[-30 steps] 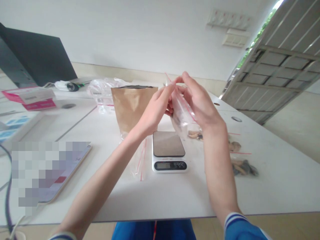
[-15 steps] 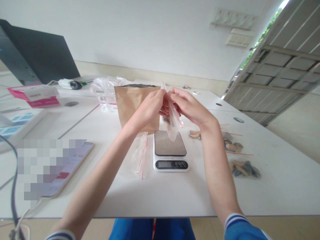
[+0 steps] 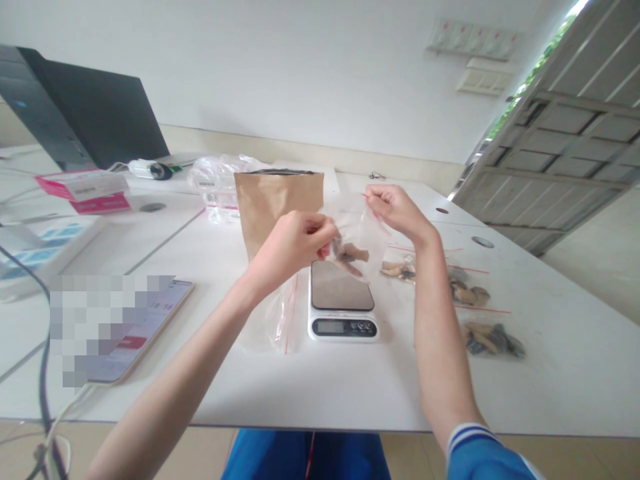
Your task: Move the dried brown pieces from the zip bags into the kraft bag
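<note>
Left hand (image 3: 295,241) and right hand (image 3: 393,205) pinch a clear bag (image 3: 356,235) over the scale (image 3: 341,301).

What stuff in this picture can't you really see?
- Phone screen, head view: blurred over in squares.
- Scale display: digits too small to read.
- Pieces inside the clear zip bag: too small and glared to identify.
- Left hand fingertips: curled under, so its grip on the bag is hidden.
- Kraft paper bag: contents hidden by its paper.
- Right hand pinches the bag's top edge.
</note>
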`<state>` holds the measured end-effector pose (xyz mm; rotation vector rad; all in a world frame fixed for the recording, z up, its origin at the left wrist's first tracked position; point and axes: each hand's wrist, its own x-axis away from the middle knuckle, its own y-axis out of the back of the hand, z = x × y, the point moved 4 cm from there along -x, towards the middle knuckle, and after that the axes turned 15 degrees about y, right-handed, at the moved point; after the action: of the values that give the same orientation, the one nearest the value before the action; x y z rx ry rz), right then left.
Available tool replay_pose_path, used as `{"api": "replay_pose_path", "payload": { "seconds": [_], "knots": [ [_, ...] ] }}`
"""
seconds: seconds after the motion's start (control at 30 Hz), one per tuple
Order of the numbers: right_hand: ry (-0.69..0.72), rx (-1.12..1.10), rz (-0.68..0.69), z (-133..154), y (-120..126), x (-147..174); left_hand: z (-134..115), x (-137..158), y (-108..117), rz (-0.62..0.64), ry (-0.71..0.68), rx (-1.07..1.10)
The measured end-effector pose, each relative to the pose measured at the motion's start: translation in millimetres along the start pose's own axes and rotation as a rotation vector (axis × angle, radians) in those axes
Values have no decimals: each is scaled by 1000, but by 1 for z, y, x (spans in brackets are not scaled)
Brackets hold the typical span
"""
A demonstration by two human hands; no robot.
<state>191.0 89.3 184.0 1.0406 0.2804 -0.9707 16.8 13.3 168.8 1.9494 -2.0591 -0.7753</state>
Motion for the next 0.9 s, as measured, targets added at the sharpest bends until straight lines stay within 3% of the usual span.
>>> {"api": "replay_pose_path", "payload": {
  "seconds": [0.13,0.27,0.33,0.4,0.5,0.6,0.7,0.8,0.9],
  "knots": [
    [-29,-157,15,-4,7,6,26,18,2,6,123,192],
    [28,-383,61,19,-12,0,58,18,-4,-166,255,761],
    [42,-479,46,30,-26,-6,73,17,-16,-192,374,1023],
    [44,-575,22,35,-42,-11,83,18,-31,-127,478,1193],
    [46,-639,52,28,-64,-19,87,26,-46,10,496,1335],
    [5,-485,151,11,-76,-22,91,34,-50,58,470,1443],
    [-114,-141,290,-1,-75,-18,100,37,-50,33,501,1486],
    [-242,207,424,2,-66,-9,110,38,-53,11,564,1448],
    [-387,275,550,17,-62,2,119,39,-60,-61,631,1382]
  ]
}}
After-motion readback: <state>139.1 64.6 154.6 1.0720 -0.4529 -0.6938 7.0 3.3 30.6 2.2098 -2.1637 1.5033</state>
